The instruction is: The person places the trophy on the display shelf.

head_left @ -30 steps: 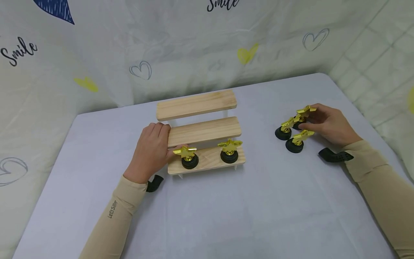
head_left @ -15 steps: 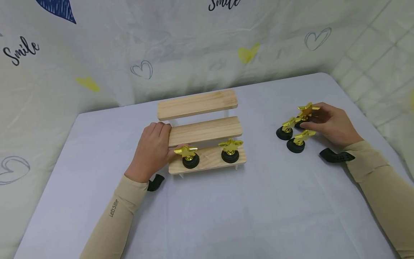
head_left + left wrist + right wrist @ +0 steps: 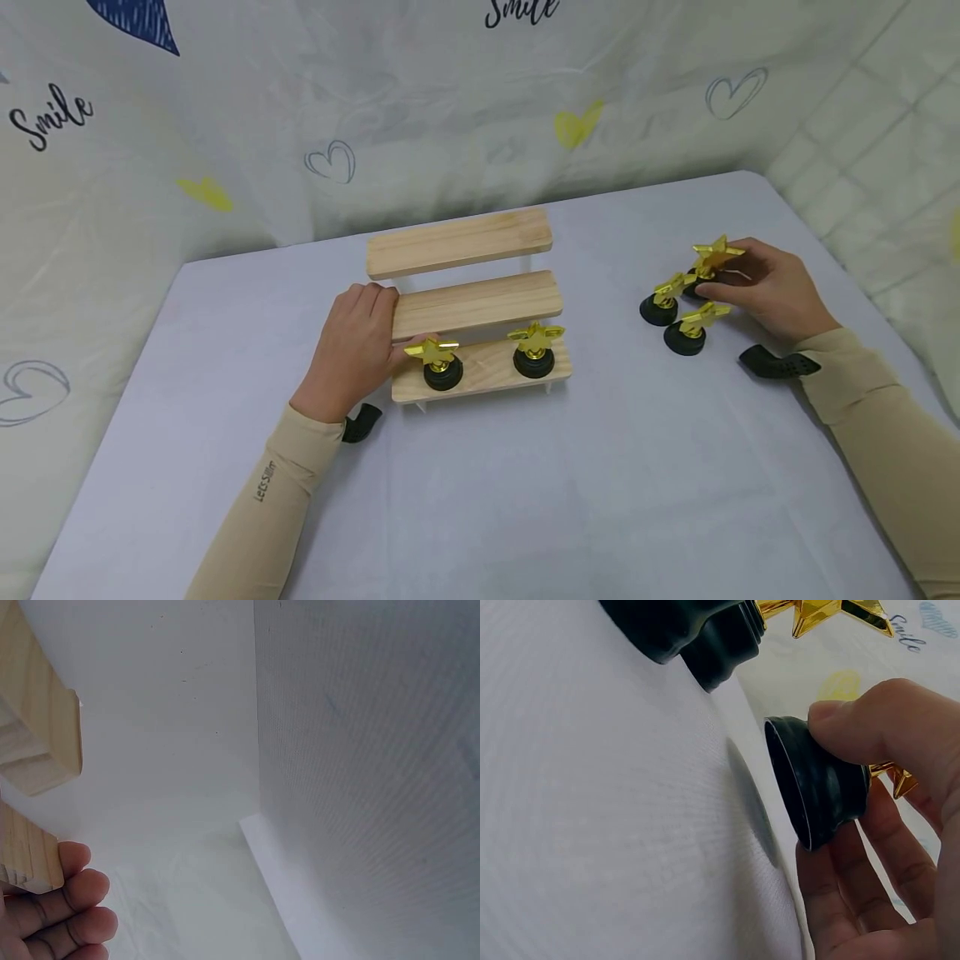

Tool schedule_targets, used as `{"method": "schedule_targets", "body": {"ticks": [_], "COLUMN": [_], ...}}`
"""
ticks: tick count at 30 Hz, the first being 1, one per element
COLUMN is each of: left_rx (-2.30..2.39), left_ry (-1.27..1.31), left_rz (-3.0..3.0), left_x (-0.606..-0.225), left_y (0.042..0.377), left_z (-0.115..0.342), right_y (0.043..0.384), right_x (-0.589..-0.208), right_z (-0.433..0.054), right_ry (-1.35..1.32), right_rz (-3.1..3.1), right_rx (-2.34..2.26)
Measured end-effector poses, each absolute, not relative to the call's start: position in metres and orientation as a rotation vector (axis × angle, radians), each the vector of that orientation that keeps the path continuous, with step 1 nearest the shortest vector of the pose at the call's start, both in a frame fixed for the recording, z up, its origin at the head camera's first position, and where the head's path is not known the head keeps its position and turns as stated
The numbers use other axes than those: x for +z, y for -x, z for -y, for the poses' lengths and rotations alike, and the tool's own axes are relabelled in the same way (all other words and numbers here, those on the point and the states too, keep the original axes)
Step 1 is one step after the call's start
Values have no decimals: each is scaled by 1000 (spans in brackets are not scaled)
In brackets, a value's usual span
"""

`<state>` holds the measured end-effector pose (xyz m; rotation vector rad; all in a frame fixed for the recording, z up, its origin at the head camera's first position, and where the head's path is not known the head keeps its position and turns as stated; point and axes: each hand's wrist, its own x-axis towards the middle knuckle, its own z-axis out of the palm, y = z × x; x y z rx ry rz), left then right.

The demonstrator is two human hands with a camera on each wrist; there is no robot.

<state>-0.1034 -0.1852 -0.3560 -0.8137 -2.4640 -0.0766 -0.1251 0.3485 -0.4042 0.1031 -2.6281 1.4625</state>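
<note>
A three-tier display stand with pale wooden boards [image 3: 459, 242] stands mid-table. My left hand [image 3: 348, 354] grips the left end of its middle board [image 3: 480, 304]; in the left wrist view, the fingertips [image 3: 88, 887] curl around a board end [image 3: 34, 859]. On the lowest board stand two gold star trophies with black bases, one left [image 3: 441, 367] and one right [image 3: 534, 354]. To the right, my right hand [image 3: 772, 287] pinches another star trophy [image 3: 717, 252]. Its black base [image 3: 821, 784] is tilted, held between thumb and fingers just off the tablecloth in the right wrist view.
Two more star trophies stand close beside the held one, one at the left [image 3: 660, 304] and one nearer the front [image 3: 688, 331]. A white cloth covers the table [image 3: 600, 492]. Behind it hangs a printed curtain [image 3: 435, 100].
The trophy in my right hand has risen slightly and its star has turned to face upward more. My left hand stays on the middle board.
</note>
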Motion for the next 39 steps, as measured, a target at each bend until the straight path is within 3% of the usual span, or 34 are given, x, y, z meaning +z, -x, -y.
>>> {"method": "schedule_targets", "body": {"ticks": [39], "left_rx": [3], "left_ry": [832], "left_rz": [2513], "left_x": [-366], "left_y": [132], "left_z": [152], "right_y": [116], "right_x": [-358], "right_z": [-381], "right_ry": [-171], "right_rz": [2302], "right_rx": [1654]}}
